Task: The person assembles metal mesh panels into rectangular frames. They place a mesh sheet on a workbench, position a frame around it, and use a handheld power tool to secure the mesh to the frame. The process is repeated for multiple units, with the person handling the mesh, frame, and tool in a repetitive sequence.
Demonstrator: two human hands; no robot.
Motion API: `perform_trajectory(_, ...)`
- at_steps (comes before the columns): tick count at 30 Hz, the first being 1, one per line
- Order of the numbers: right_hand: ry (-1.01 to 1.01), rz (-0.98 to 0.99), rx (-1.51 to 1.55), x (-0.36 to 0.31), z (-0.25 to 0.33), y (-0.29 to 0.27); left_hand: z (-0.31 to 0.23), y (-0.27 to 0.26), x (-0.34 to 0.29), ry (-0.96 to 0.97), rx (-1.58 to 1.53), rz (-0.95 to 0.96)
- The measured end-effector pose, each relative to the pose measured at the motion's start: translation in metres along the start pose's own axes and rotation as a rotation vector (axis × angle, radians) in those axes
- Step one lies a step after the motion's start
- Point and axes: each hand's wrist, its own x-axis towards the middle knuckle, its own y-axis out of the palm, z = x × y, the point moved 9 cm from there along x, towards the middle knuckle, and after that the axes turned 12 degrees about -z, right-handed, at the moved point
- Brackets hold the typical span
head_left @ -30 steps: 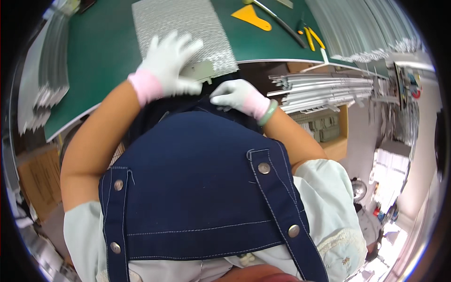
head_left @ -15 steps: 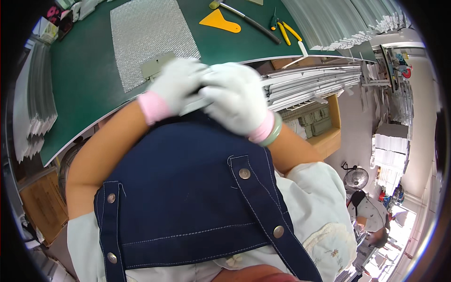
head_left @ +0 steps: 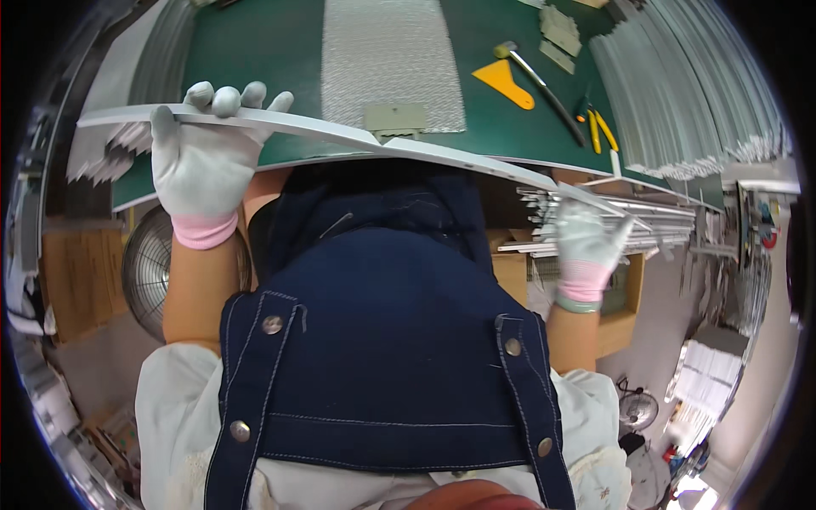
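A long pale metal strip [head_left: 319, 129] spans in front of me along the table's near edge, with a notch or joint near its middle. White-gloved with a pink cuff, my left hand [head_left: 208, 161] is closed on the strip's left part, thumb on the near side and fingers curled over the far side. Toward the other end, my right hand [head_left: 586, 234], gloved alike and somewhat blurred, grips the strip from below. Just beyond the strip's middle lies a flat grey-green plate [head_left: 395, 119] on a silvery bubble-textured sheet [head_left: 387, 64].
On the green table [head_left: 255, 47] lie a yellow scraper [head_left: 507, 83], a hammer [head_left: 548, 93] and yellow-handled pliers [head_left: 602, 130]. Strips are stacked at the right [head_left: 688, 93] and left [head_left: 161, 64]. Below the table are more strips [head_left: 654, 217] and a fan [head_left: 149, 272].
My hands, together before my chest half a second ago, have moved wide apart. The long strip now stretches between them. The view has shifted, so the table's things appear farther right.
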Motion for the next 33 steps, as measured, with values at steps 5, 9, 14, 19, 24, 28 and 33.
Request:
perform_trajectory(5, -0.566, 0.165, -0.331, -0.041, 0.075, 0.050, -0.029, 0.012, 0.000, 0.110, 0.358, 0.246)
perform_trajectory(9, -0.895, 0.404, -1.102, -0.101, -0.045, 0.125, -0.003, -0.013, 0.010, 0.128, 0.828, -0.378)
perform_trajectory(14, -0.923, 0.635, -1.576, -0.076, -0.144, 0.155, 0.027, -0.071, 0.004, 0.041, 1.138, -0.673)
perform_trajectory(19, -0.932, 0.415, -1.880, 0.038, -0.157, 0.121, 0.038, -0.102, 0.052, 0.357, 1.642, -0.475)
perform_trajectory(24, -0.778, 0.363, -1.773, 0.068, -0.156, 0.119, 0.049, -0.113, 0.062, 0.042, 1.881, -0.414)
perform_trajectory(28, -0.544, 0.351, -1.875, 0.040, -0.159, 0.099, 0.003, -0.097, 0.003, 0.301, 2.270, -0.549)
perform_trajectory(33, -0.383, 0.221, -1.589, 0.007, -0.164, 0.049, 0.031, -0.128, -0.043, -0.277, 1.973, -0.534)
